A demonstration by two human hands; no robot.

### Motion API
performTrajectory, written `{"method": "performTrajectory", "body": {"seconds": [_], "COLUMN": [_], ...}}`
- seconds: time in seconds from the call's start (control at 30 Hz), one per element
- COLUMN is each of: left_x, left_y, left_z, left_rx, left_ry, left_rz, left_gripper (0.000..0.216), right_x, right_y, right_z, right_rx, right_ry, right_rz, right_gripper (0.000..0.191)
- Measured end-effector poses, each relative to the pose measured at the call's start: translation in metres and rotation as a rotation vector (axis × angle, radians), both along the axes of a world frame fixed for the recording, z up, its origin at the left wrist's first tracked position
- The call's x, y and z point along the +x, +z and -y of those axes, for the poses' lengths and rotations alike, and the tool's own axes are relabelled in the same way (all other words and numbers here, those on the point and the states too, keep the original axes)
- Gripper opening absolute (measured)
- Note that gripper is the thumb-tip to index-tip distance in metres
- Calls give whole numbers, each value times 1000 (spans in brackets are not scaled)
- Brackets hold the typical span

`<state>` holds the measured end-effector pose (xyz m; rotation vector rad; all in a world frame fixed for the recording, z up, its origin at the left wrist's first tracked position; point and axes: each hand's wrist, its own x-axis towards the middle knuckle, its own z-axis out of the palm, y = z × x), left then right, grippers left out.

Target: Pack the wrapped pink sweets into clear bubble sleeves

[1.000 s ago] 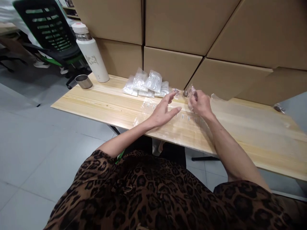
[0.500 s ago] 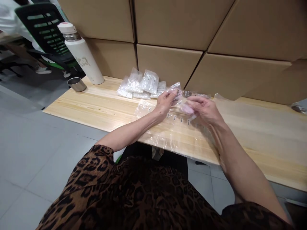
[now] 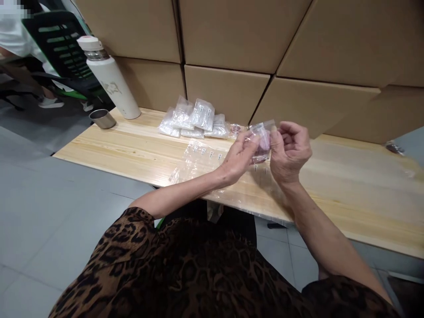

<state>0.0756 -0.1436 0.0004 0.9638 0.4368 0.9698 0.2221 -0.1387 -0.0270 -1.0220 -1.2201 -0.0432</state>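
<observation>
Both hands are raised over the table around a small clear plastic bag [image 3: 261,128] with a pink item [image 3: 264,140] showing through it. The bag's left side is pinched by my left hand [image 3: 239,160], thumb on the front. At its right edge, my right hand [image 3: 290,152] grips with the thumb and curled fingers. What the pink item is, I cannot tell. Beneath my hands, a row of flat clear bags [image 3: 190,161] with small dark printed marks covers part of the table. Beyond my left hand lies a packet with reddish contents [image 3: 236,129].
Several filled clear bags [image 3: 202,115] are piled against the cardboard boxes [image 3: 228,88] at the back. A white thermos [image 3: 114,84] and a metal cup [image 3: 103,119] stand at the left of the wooden table [image 3: 132,150]. Behind them are a chair [image 3: 56,44] and a seated person.
The bag with the pink item has moved right and now sits upright and flatter between both hands. My right hand has turned, its fingers curling more. The camera view has shifted slightly.
</observation>
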Motion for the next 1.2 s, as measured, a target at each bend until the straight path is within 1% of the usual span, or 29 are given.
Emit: {"method": "performTrajectory", "body": {"seconds": [0.1, 0.2, 0.3, 0.4, 0.5, 0.6, 0.67, 0.73, 0.8, 0.9, 1.0, 1.07, 1.13, 1.2], "left_x": [-16, -38, -64, -88, -106, -116, -120, -123, -127, -133, -140, -144, -147, -147], "left_y": [5, -4, -25, -52, -75, -90, -93, -93, -92, -93, -93, -93, -92, -91], "left_z": [28, 57, 85, 107, 123, 133, 138, 142, 148, 160, 174, 184, 190, 193], "left_rx": [101, 167, 267, 346, 355, 321, 287, 250, 226, 250, 311, 356, 385, 393], "left_ry": [-26, -19, 17, 46, 45, 72, 25, -70, -124, -95, -55, -37, -35, -48], "left_rz": [41, 15, -33, -112, -118, -120, -112, -102, -101, -102, -123, -124, -114, -124], "left_gripper": [40, 46, 53, 56, 56, 55, 58, 61, 63, 63, 58, 52, 48, 49], "right_x": [-17, -43, -71, -92, -104, -112, -118, -124, -130, -136, -139, -141, -143, -146], "right_y": [8, 7, -9, -33, -53, -63, -64, -64, -64, -64, -64, -62, -61, -61], "right_z": [33, 74, 115, 150, 174, 187, 193, 197, 202, 211, 224, 234, 243, 249], "right_rx": [38, 73, 41, -112, -225, -255, -240, -205, -187, -208, -292, -359, -375, -344], "right_ry": [-27, -26, -24, 47, 129, 132, 139, 155, 182, 230, 302, 344, 347, 332], "right_rz": [117, 189, 137, 43, 22, 56, 24, -35, -91, -195, -267, -247, -225, -247], "right_gripper": [26, 27, 34, 38, 32, 24, 23, 23, 23, 24, 36, 42, 40, 35]}}
